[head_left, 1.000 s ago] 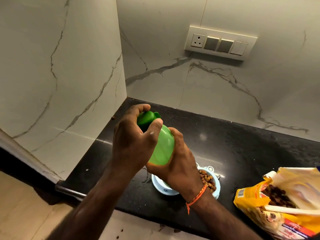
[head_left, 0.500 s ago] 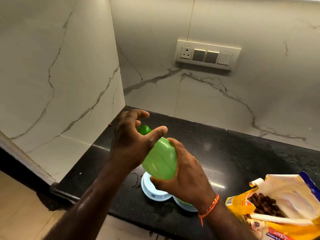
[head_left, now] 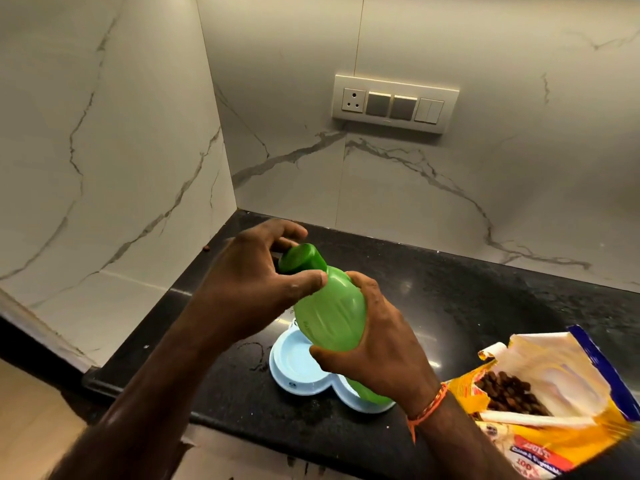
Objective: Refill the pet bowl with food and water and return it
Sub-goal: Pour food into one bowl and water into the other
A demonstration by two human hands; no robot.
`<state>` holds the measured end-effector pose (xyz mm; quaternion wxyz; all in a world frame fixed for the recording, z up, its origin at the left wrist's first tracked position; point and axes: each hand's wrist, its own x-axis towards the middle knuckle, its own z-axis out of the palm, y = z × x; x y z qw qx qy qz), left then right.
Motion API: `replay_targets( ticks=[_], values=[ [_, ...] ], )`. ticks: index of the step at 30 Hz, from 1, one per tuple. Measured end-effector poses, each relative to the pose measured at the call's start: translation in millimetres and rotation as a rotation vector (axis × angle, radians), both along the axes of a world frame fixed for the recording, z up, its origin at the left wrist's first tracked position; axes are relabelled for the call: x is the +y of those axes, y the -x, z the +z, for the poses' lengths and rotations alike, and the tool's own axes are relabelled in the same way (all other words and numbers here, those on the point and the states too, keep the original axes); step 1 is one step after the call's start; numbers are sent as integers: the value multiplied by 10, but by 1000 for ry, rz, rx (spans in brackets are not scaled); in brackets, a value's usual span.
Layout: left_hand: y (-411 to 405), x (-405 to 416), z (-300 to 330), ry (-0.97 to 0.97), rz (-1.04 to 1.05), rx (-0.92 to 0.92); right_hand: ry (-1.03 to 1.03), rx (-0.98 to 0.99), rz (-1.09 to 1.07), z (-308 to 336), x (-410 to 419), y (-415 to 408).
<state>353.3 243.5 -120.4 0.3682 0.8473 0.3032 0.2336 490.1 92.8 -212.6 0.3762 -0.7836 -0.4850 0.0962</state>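
a green plastic water bottle, ribbed along its smooth rounded body, was held tilted above the counter with its darker green cap pointing up and away toward the wall corner. the right hand was wrapped around the lower body of the bottle, fingers and thumb curled against the plastic in a firm grasp. the left hand curled over the neck, its thumb pressed on the bottle's shoulder and its fingers bent around the far side of the cap. a braided orange thread circled the right wrist.

directly beneath the bottle sat the pet bowl, a pale blue double dish with two round wells joined side by side, resting near the front edge of the glossy black speckled granite countertop. the left well showed bare; the right well was mostly hidden behind the right hand and the bottle's base.

to the right lay an open yellow pet food bag, crinkled and glossy, its mouth showing brown kibble. white marble-look wall panels with grey veins met in the corner, and a cream rectangular switch plate with a socket was mounted on the back wall.
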Motion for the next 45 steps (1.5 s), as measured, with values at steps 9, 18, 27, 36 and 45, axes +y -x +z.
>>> replay_targets(
  ticks=[9,18,27,36,45],
  values=[
    [-96,70,-150,-135,99,214,83,-122,44,-34,-83,-41],
    [21,342,-89,270,-562,118,136,-131,25,-58,-123,-117],
    [-156,268,-277,143,-234,298,177,-181,-4,-179,-124,-125],
    [-112,299,-460,-30,27,144,241,-260,-54,-233,-225,-330],
    [20,405,-785,73,80,209,455,-396,-29,-410,-239,-655]
  ],
)
